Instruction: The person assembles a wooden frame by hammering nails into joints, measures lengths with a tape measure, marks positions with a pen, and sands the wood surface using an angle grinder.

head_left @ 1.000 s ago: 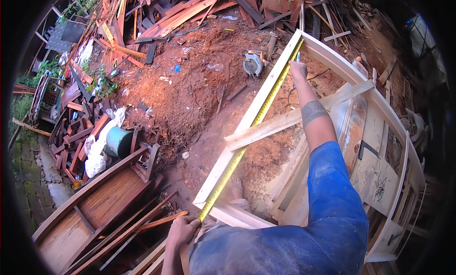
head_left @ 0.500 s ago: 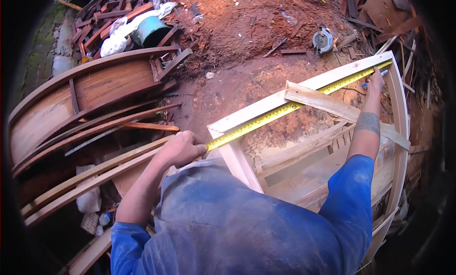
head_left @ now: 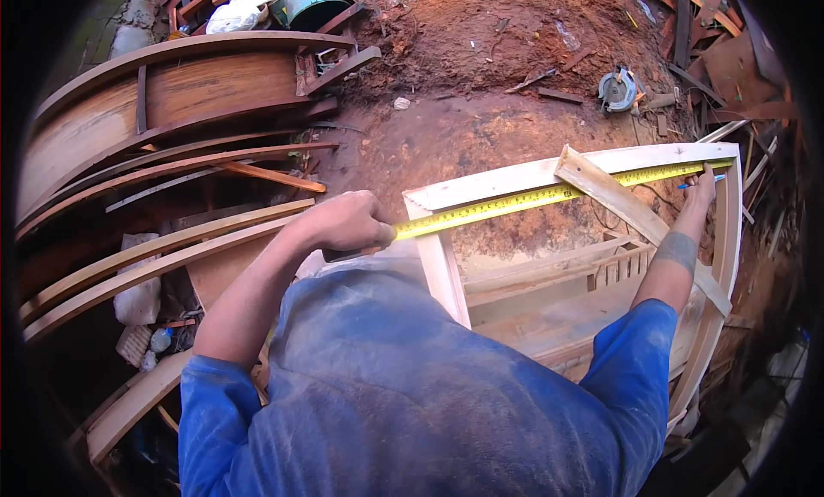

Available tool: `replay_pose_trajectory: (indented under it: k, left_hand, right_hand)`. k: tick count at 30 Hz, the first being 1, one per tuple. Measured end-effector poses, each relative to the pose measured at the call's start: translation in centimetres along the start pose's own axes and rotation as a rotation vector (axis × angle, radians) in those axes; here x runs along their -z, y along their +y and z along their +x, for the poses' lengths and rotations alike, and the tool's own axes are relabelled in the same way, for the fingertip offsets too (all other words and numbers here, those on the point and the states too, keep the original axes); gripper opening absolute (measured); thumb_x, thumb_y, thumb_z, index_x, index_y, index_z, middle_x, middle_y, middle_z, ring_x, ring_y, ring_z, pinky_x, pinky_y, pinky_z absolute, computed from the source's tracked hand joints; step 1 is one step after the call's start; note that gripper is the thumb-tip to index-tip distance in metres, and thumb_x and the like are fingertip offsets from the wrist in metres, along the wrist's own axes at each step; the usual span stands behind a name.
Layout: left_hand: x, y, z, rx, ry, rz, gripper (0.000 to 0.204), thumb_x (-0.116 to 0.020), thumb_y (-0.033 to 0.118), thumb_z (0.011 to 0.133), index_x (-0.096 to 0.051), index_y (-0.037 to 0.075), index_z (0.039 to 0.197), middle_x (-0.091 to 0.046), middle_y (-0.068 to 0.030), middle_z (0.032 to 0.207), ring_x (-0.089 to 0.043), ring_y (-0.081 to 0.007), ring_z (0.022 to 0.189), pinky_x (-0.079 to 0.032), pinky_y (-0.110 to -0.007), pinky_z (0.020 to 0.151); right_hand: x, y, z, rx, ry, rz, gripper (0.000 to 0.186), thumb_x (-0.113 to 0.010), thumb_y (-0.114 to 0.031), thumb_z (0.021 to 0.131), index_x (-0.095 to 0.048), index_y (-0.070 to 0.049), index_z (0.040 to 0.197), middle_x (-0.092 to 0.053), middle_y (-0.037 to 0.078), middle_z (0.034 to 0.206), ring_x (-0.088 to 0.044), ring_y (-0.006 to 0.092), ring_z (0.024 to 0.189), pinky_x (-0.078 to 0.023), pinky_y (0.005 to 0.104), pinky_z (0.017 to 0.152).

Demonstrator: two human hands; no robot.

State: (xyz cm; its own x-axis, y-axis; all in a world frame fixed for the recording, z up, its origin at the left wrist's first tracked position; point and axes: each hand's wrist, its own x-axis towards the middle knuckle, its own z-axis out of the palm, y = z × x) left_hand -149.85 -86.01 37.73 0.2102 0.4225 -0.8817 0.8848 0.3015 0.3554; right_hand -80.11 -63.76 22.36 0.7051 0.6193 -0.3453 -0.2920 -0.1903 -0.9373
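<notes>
A yellow tape measure (head_left: 506,207) is stretched along the inner edge of a pale wooden frame's top rail (head_left: 498,184). My left hand (head_left: 354,220) is closed round its near end, just left of the frame's corner; part of a dark case shows under the fingers. At the far right corner, my right hand (head_left: 702,186) pinches the other end of the tape against the frame. A thin blue pen (head_left: 719,177) sticks out of that same hand. A diagonal wooden brace (head_left: 614,196) crosses over the tape and hides a short piece of it.
Curved wooden boards (head_left: 172,265) and a brown panelled wooden piece (head_left: 215,89) lie to the left. A circular saw (head_left: 617,91) sits on the reddish dirt beyond the frame. Scrap wood and a green bucket (head_left: 311,3) are at the far left, more scrap at the far right.
My view has shifted, so the frame sits lower and further right. My left hand has turned, showing the dark case beneath it. The tape stays stretched between both hands.
</notes>
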Motion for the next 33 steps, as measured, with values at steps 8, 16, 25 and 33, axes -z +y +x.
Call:
replay_pose_trajectory:
  k: [8, 16, 25, 33]
  left_hand:
    - [-0.2, -1.1, 0.1, -0.059, 0.011, -0.094, 0.033, -0.063, 0.03, 0.078, -0.072, -0.001, 0.086, -0.067, -0.0183, 0.073, -0.066, -0.0285, 0.068, -0.05, -0.042, 0.068]
    - [0.7, 0.2, 0.3, -0.007, -0.071, -0.012, 0.031, -0.064, 0.03, 0.088, -0.076, 0.004, 0.1, -0.071, -0.0132, 0.078, -0.067, -0.0212, 0.072, -0.051, -0.037, 0.069]
    - [0.5, -0.8, 1.5, -0.084, -0.076, -0.123, 0.031, -0.065, 0.029, 0.078, -0.072, -0.001, 0.086, -0.066, -0.0131, 0.071, -0.063, -0.0219, 0.066, -0.049, -0.039, 0.066]
    - [1.0, -1.4, 1.6, -0.063, -0.173, -0.083, 0.031, -0.067, 0.031, 0.089, -0.076, 0.003, 0.099, -0.069, -0.009, 0.075, -0.063, -0.0164, 0.07, -0.048, -0.035, 0.068]
  right_hand:
    - [0.5, 0.3, 1.0, -0.03, -0.043, 0.005, 0.012, -0.052, -0.018, 0.1, -0.056, -0.007, 0.099, -0.056, 0.003, 0.068, -0.035, 0.01, 0.038, -0.026, 0.0247, 0.033]
    - [1.4, 0.3, 2.9, -0.028, -0.048, -0.016, 0.013, -0.051, -0.018, 0.101, -0.056, -0.006, 0.099, -0.056, 0.004, 0.068, -0.033, 0.0095, 0.037, -0.025, 0.0242, 0.034]
    - [1.1, 0.0, 2.5, -0.018, -0.059, 0.026, 0.012, -0.055, -0.016, 0.099, -0.056, -0.007, 0.091, -0.056, 0.003, 0.065, -0.033, 0.0094, 0.037, -0.025, 0.0235, 0.034]
    - [1.4, 0.2, 2.2, -0.026, -0.095, 0.015, 0.015, -0.051, -0.02, 0.102, -0.057, -0.007, 0.096, -0.056, 0.003, 0.068, -0.032, 0.0096, 0.037, -0.025, 0.0236, 0.034]
